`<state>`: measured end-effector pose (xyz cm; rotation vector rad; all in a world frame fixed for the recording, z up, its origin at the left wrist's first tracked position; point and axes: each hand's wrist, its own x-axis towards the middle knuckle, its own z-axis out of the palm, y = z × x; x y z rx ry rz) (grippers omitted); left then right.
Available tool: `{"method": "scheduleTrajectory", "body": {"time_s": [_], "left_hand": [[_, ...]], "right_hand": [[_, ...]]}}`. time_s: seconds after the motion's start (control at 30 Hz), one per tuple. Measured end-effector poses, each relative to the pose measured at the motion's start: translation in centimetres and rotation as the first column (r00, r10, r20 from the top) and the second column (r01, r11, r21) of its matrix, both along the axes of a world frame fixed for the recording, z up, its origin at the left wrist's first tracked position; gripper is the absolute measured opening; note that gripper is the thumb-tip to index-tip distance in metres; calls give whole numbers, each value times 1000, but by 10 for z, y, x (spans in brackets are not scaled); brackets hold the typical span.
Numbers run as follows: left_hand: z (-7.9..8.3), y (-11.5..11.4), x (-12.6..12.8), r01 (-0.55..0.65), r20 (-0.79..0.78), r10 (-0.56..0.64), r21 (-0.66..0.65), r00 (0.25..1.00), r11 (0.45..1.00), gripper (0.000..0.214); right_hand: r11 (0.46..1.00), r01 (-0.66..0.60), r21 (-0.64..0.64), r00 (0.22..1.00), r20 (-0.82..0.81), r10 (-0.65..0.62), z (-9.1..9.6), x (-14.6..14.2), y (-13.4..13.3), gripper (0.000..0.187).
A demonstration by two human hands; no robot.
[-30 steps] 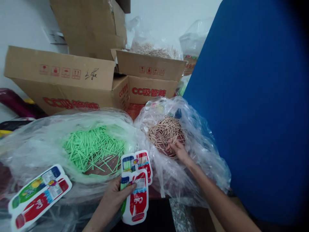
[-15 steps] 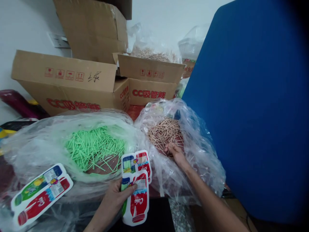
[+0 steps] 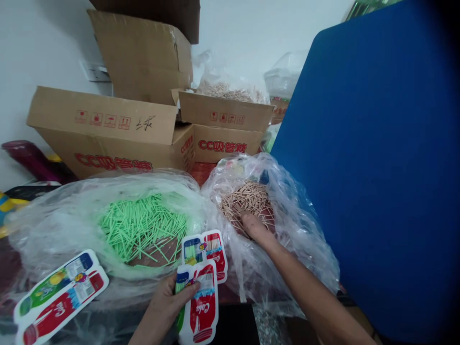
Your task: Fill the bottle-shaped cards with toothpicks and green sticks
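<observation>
My left hand [image 3: 172, 297] is closed on a bottle-shaped candy pack [image 3: 204, 304] with a red cola side and a green side; its thumb lies across the front. Behind it stands a second pack of the same kind [image 3: 214, 254]; whether the hand grips that one too is hidden. My right hand [image 3: 256, 227] reaches down among thin brown candy sticks [image 3: 247, 194] in an opened clear plastic bag [image 3: 293, 215], its fingertips hidden. Bright green sticks [image 3: 143, 223] fill another opened bag [image 3: 64, 206] on the left. A third pack [image 3: 61, 297] lies on that bag's near edge.
Two open cardboard cartons, a left one [image 3: 104, 139] and a right one [image 3: 230, 139], stand behind the bags. Another bag of brown sticks [image 3: 230, 91] shows above the right carton. A large blue panel [image 3: 359, 167] blocks the right side. A dark red cylinder [image 3: 30, 155] lies far left.
My right hand has turned and pushed further into the brown sticks, so its fingers no longer show. My left hand with the pack sits slightly lower. The whole view has shifted a little.
</observation>
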<state>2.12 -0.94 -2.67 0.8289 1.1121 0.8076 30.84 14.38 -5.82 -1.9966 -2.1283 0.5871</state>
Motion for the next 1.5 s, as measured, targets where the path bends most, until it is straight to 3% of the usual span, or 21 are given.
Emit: {"method": "scheduleTrajectory", "body": {"time_s": [0.07, 0.17, 0.5, 0.7, 0.9, 1.13, 1.33, 1.5], "left_hand": [[0, 1, -2, -16, -10, 16, 0, 1000, 1000, 31], [-3, 2, -4, -2, -6, 2, 11, 1000, 1000, 31], [-5, 1, -2, 10, 0, -10, -1, 1000, 1000, 29], [-3, 1, 0, 5, -1, -5, 1, 1000, 1000, 33], [5, 0, 0, -18, 3, 18, -35, 1000, 999, 35], [-10, -2, -6, -19, 36, 19, -25, 999, 1000, 34], [-8, -1, -5, -4, 9, 4, -2, 1000, 1000, 31], [-3, -2, -4, 17, -32, -16, 31, 999, 999, 30]], "right_hand": [[999, 42, 35, 999, -1, -42, -1, -4, -1, 45], [995, 82, 60, 996, -28, -81, -3, 3, 1, 32], [991, 135, 16, 990, -53, -134, -5, 37, -2, 23], [980, 201, -12, 976, 86, -199, -8, 23, -14, 25], [957, 280, -74, 956, 113, -270, -11, 10, -5, 24], [951, 287, -113, 936, -181, -304, -9, 33, -10, 18], [934, 330, -138, 779, -519, -352, -9, 47, -32, 18], [926, 351, -138, 686, -636, -354, -9, 48, -34, 23]]}}
